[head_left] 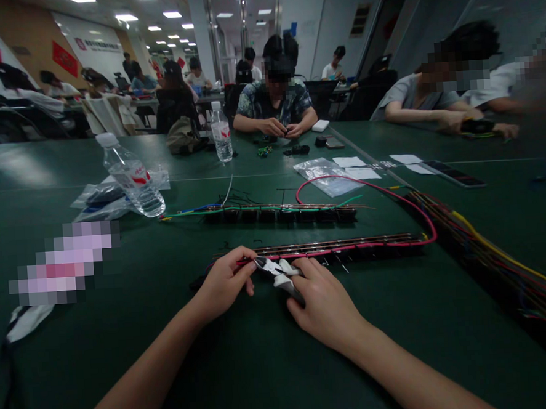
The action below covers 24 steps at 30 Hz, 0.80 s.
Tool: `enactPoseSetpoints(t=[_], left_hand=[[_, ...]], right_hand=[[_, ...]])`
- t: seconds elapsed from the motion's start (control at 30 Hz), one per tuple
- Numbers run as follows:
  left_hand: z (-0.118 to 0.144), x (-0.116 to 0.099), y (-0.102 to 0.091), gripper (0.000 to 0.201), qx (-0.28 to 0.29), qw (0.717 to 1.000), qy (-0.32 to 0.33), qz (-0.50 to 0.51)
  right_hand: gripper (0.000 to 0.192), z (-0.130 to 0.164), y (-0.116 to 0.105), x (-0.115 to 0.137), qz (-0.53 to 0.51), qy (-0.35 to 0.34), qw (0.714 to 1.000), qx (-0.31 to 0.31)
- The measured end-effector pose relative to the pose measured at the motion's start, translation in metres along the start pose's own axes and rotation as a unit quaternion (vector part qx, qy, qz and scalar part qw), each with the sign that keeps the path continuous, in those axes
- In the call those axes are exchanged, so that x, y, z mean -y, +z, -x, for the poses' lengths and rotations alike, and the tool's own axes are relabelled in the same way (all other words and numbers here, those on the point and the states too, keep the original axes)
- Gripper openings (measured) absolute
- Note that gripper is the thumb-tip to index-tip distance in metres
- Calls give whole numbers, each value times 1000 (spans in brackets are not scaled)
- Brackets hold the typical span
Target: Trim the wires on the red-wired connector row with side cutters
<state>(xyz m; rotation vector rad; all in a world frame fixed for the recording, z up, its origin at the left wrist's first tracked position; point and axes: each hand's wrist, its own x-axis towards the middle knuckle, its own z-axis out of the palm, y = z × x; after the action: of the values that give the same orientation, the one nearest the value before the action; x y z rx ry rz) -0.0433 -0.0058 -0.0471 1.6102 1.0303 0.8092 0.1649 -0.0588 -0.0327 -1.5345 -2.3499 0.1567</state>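
My left hand pinches the near end of a long wire harness lying across the green table; a red wire runs along it and loops away. My right hand grips small cutting pliers with white handles, their tip pointing at the spot my left fingers hold. A second harness strip with black connectors lies just beyond.
A water bottle leans on plastic bags at the left, another bottle stands farther back. A thick bundle of coloured wires runs along the right. Clear bags and paper slips lie mid-table. Other people work across the table.
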Motion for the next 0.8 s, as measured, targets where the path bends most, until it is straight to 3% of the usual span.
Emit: enactPoseSetpoints(t=[0.8], left_hand=[[0,1,1,13,-6,1000,4,-10]], right_hand=[[9,1,1,-1,0,1,1000,9]])
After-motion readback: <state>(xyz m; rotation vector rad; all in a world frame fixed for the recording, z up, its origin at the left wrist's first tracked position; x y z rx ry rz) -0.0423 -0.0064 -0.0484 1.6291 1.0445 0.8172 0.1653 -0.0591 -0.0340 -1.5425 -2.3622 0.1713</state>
